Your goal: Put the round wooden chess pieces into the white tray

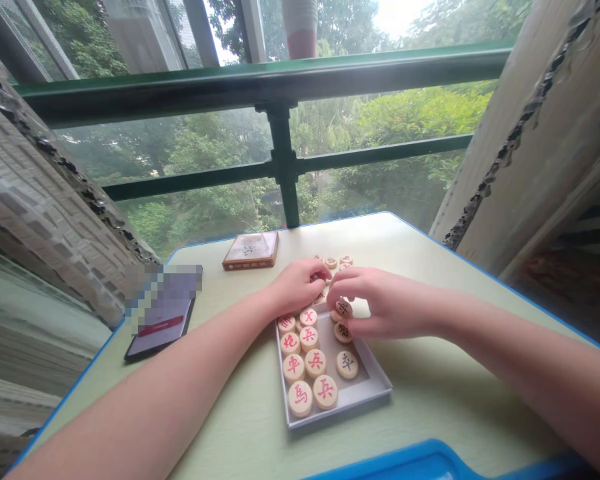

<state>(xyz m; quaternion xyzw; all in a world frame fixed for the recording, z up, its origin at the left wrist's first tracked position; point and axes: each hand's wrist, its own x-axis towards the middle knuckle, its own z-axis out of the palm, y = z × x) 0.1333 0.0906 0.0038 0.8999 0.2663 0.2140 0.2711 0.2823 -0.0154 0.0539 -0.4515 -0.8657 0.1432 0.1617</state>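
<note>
A shallow grey-white box on the table holds round wooden Chinese chess pieces. Red-marked pieces stand in two columns along its left side, among them a horse piece and a soldier piece. On the right side sits a black-marked piece, with another behind it by my right thumb. My right hand has its fingers and thumb around a black-marked chess piece over the box. At the box's far edge my left hand is curled beside a piece; its fingertips are partly hidden.
Several more pieces lie on the pale table beyond my hands. A flat brown-edged box is at the back left, a phone at the left edge. Blue plastic shows at the front; a green railing stands behind.
</note>
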